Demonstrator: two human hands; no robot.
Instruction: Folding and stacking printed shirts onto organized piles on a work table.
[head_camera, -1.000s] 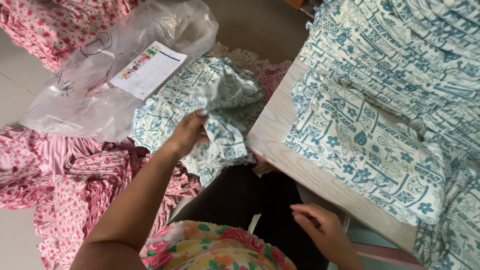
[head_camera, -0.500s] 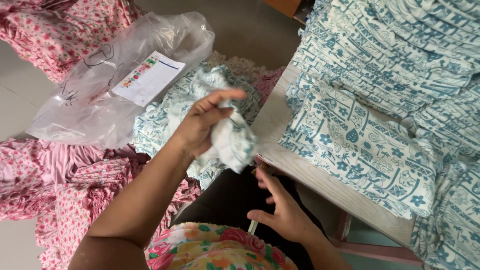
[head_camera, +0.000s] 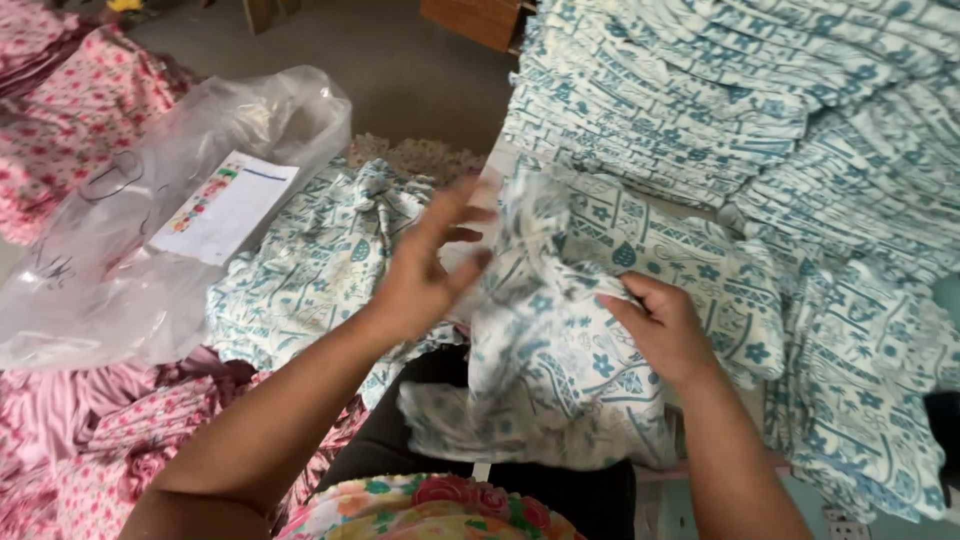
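Person seated, lap in dark cloth, floral top at the bottom edge of view. Both bare forearms reach forward over the lap.

Left hand (head_camera: 420, 270): fingers spread and mostly straight, thumb side toward the cloth. Palm and fingertips press against the upper left edge of a crumpled garment (head_camera: 550, 370), white with a blue print. Not a closed grip; the hand looks open and flat against the fabric. Fingers slightly blurred.

Right hand (head_camera: 665, 330): fingers curled into the garment's right side, pinching a fold of it. Partly closed, with cloth bunched under the fingertips.

Garment sits between the two hands, held up in front of the person, its lower part hanging down over the lap. Its top edge lies against the near edge of the table (head_camera: 500, 160).

On the table, right and above: a stack (head_camera: 720, 110) of folded pieces in the same blue print, many layers deep, spilling toward the right edge. One flat piece lies just under and behind the held garment.

Left of the hands, on the floor: a loose pile (head_camera: 310, 270) of the same blue print, unfolded. Beside it a clear plastic bag (head_camera: 120, 260), crumpled, with a white paper sheet (head_camera: 230, 205) inside or on it; I cannot tell which. Pink floral cloth (head_camera: 60, 130) heaped at upper left and again at lower left, touching the bag.
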